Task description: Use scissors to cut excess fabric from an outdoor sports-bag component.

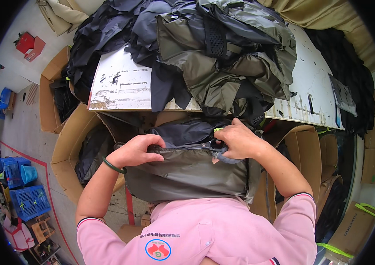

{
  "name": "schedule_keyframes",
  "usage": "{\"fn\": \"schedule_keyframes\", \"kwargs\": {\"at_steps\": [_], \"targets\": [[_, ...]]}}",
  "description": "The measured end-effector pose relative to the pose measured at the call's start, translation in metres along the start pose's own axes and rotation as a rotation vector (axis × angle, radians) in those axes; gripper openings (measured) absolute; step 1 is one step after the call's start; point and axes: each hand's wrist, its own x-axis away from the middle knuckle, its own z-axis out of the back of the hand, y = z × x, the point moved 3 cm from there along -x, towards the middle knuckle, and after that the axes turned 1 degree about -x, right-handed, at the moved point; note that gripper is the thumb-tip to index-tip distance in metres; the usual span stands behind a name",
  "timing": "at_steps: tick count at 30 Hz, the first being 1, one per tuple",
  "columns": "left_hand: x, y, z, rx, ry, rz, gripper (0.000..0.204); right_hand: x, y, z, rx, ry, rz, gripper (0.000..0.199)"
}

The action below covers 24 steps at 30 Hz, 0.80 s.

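Note:
An olive-grey fabric bag [187, 176] lies against my front, its open edge facing the table and dark lining [183, 132] showing inside. My left hand [136, 151] is at the left of that edge, with the fabric rim between thumb and curled fingers. At the right end of the edge, my right hand [240, 140] is closed around something small and dark by a black strip with a metal snap. A grey-blue wrap shows below its fingers and a yellow-green bit above them. What exactly the fingers grip is hidden.
Piled black and olive fabric pieces [227, 57] cover much of the worn white table [121, 84] ahead. Open cardboard boxes stand left [66, 154] and right [304, 154] below it. Blue plastic crates [30, 203] sit on the floor at far left.

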Motion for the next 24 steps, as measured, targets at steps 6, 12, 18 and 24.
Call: {"fn": "schedule_keyframes", "kwargs": {"at_steps": [6, 12, 18, 24], "targets": [[0.002, -0.002, -0.001, 0.017, 0.015, -0.021, 0.033, -0.007, 0.000, -0.008, 0.018, -0.043, 0.003, 0.060], [0.003, -0.003, 0.000, 0.019, 0.013, -0.014, 0.031, -0.003, 0.006, -0.013, 0.015, -0.011, -0.014, 0.061], [0.007, -0.004, 0.001, -0.043, 0.064, -0.020, 0.034, -0.002, 0.009, -0.018, -0.023, -0.067, -0.010, 0.031], [0.023, -0.014, 0.006, -0.300, 0.249, -0.087, 0.034, 0.000, 0.002, -0.012, -0.097, -0.152, -0.043, 0.037]]}}
